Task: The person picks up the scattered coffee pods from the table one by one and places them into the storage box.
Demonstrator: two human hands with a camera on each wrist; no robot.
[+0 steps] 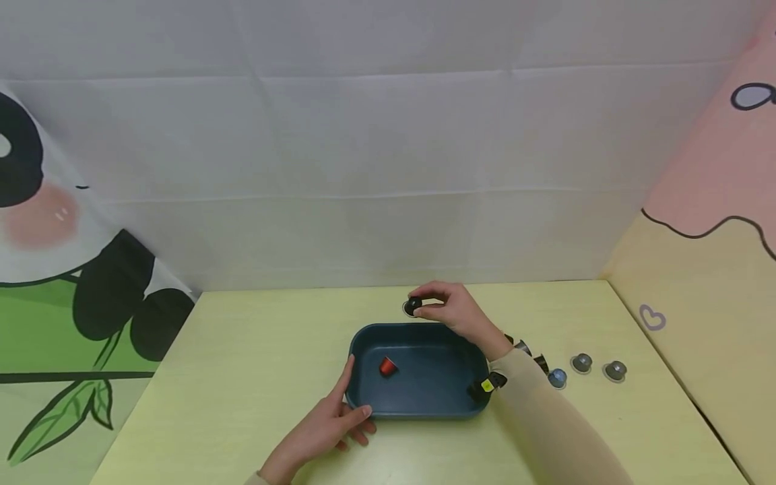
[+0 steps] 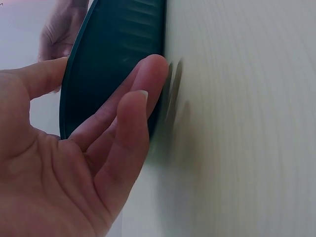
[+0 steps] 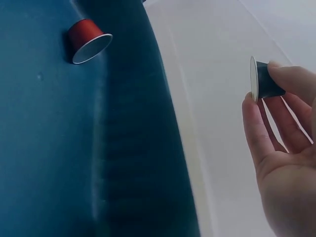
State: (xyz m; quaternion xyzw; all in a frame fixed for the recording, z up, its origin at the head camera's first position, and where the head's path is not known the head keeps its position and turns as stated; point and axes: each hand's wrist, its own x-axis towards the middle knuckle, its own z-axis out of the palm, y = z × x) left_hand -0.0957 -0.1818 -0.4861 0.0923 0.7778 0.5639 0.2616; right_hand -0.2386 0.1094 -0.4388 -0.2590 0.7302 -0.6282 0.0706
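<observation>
A pale yellow tabletop [image 1: 254,377] with a faint grain fills the lower part of the head view. Nearest the viewer, a person's left hand [image 1: 330,424] rests against the left end of a dark blue-green tray [image 1: 418,415], its fingers loosely extended along the corner rather than clenched. Inside the tray, left of centre, a red capsule [image 1: 388,366] lies tipped on its side. By the cuff of a beige sleeve [image 1: 552,417], a small black object with a yellow patch [image 1: 488,383] is too small to identify. Right of the tray sit a blue capsule [image 1: 558,378], two grey capsules [image 1: 581,364] and a few more partly hidden by the arm. Farther off, just beyond the tray's far rim, the right hand [image 1: 455,310] pinches a black capsule [image 1: 414,304] between fingers and thumb. Behind stands a creased white backdrop [image 1: 388,168], flanked by a panda picture [image 1: 60,236] on the left and a pink-and-cream panel [image 1: 709,269] bearing a purple heart outline on the right. Only the left wrist view shows the tray's outer wall close up, with finger shadows on the tabletop. Only the right wrist view shows the red capsule's flat silvery face, and the held capsule's pale disc turned towards the tray.
</observation>
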